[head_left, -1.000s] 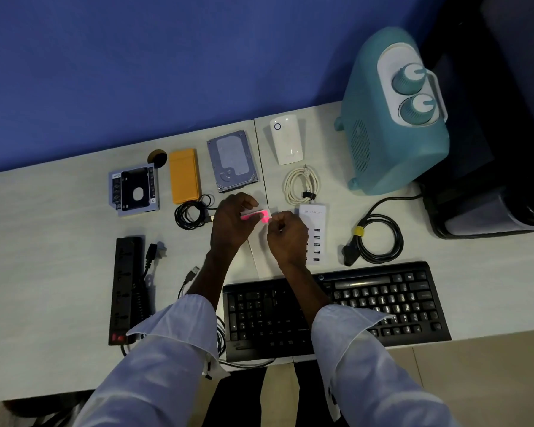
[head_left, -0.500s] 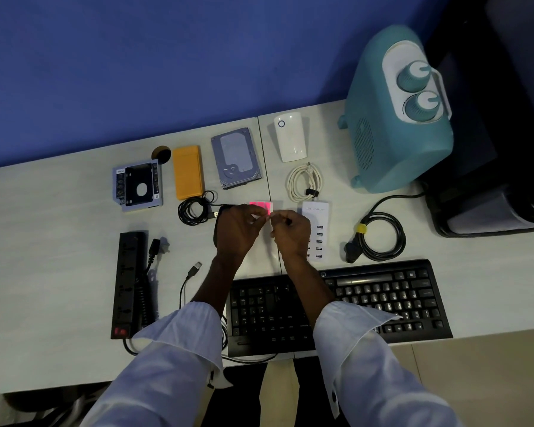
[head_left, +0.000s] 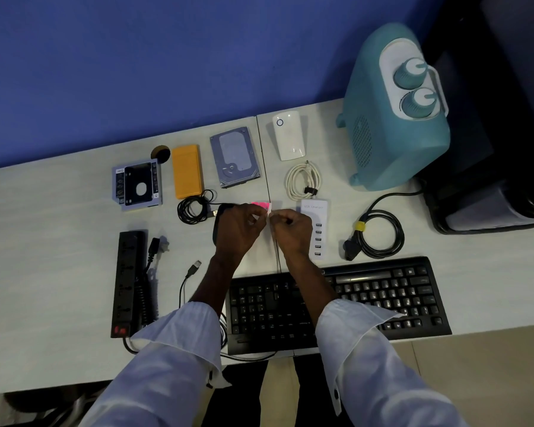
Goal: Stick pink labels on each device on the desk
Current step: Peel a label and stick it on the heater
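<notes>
You are pinching the small pink sticky-label pad (head_left: pixel 261 206) between both hands—left hand (head_left: pixel 239 231), right hand (head_left: pixel 292 231)—so a peeling label risks curling onto itself.

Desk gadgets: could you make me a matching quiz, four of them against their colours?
Things:
1. heater
2. keyboard
3. USB charger
4. flat case beside the hard drive

Colours:
A. black
B. orange
C. teal
D. white

Pairs: 1-C, 2-A, 3-D, 4-B
</notes>
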{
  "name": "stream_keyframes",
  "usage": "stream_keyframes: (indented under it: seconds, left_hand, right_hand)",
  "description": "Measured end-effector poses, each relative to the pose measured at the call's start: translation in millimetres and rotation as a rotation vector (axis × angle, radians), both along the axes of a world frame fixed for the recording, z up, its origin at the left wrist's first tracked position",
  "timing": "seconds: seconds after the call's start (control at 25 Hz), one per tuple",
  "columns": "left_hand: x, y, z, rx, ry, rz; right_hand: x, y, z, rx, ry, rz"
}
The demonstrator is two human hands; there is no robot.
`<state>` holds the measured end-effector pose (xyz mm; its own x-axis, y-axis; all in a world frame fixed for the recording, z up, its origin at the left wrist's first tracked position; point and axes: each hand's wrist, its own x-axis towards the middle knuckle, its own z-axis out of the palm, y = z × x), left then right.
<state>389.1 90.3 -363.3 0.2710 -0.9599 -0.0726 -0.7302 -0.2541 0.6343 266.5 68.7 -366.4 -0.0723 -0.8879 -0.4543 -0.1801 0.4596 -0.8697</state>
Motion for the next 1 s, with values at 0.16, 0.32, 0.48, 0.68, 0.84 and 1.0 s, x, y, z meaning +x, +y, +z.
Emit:
stream_keyframes:
  seconds: [0.16,0.32,0.48,0.68,0.84,1.0]
  left_hand:
    - [-4,-2,2,0.011,0.002,0.054]
    - [-2,0,1,-0.011,0.005,0.167]
    - [0,6,3,-0.102,0.027,0.113]
    - [-7,0,14,-0.179,-0.046,-0.041]
    - [-17,-9,23,-0.167,-0.088,-0.099]
    - [-42,-22,40,-0.197,-0.013,-0.167]
  right_hand:
    - [4,2,0,0.020,0.030,-0.012]
    - [5,2,-4,0.001,0.102,-0.027]
    - [2,4,4,-0.026,0.097,-0.066]
    - [-11,-6,35,0.255,-0.317,-0.115]
    - [-34,-11,43,0.219,-0.452,-0.104]
    - [-63,-14,51,0.186,-0.458,-0.140]
